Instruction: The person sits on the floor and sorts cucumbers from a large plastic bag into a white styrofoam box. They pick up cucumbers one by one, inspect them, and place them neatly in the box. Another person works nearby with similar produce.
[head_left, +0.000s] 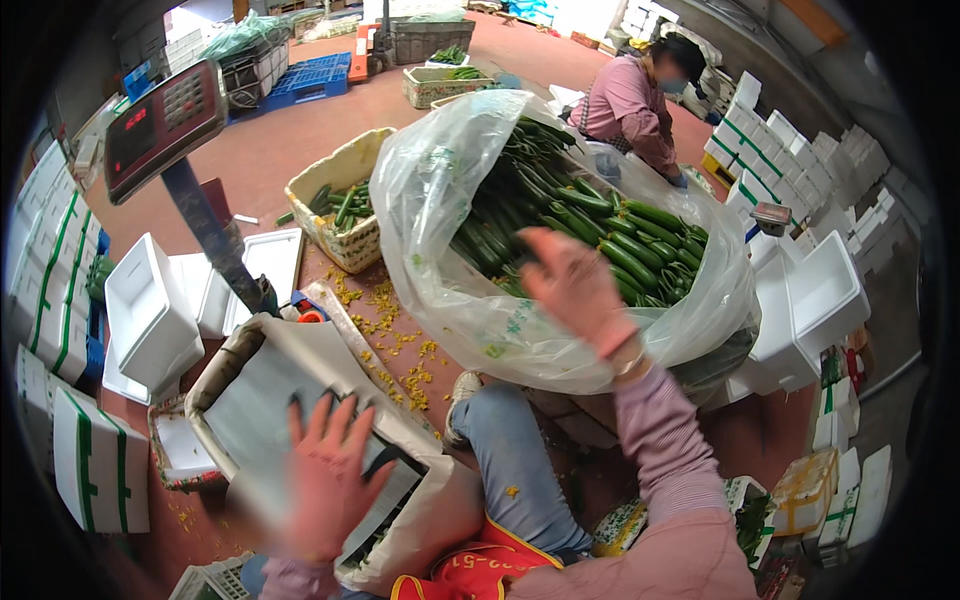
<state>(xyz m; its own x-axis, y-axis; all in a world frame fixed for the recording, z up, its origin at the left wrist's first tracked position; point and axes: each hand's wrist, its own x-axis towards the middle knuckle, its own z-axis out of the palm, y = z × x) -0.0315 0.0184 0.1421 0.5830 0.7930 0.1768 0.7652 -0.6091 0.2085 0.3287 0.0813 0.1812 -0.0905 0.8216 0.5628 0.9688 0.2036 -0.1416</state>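
My left hand (330, 469), in a pink glove with dark fingertips, is spread flat over a sheet of pale paper (255, 397) in a paper-lined box (442, 487). A dark strip shows at the box's near side, where the paper leaves a gap. My right hand (574, 289), gloved alike and blurred by motion, is over a heap of green cucumbers (637, 255). Its fingers are apart and nothing shows in them. The cucumbers lie inside a large translucent plastic bag (435, 187) with its mouth spread wide. Whether the right fingertips touch them cannot be seen.
A scale display (165, 124) stands on a post at left. Beyond the lined box is a foam crate (300, 195) with some cucumbers. White foam boxes (139, 307) flank both sides. Yellow petals (405, 375) litter the floor. Another person (622, 105) works behind the bag.
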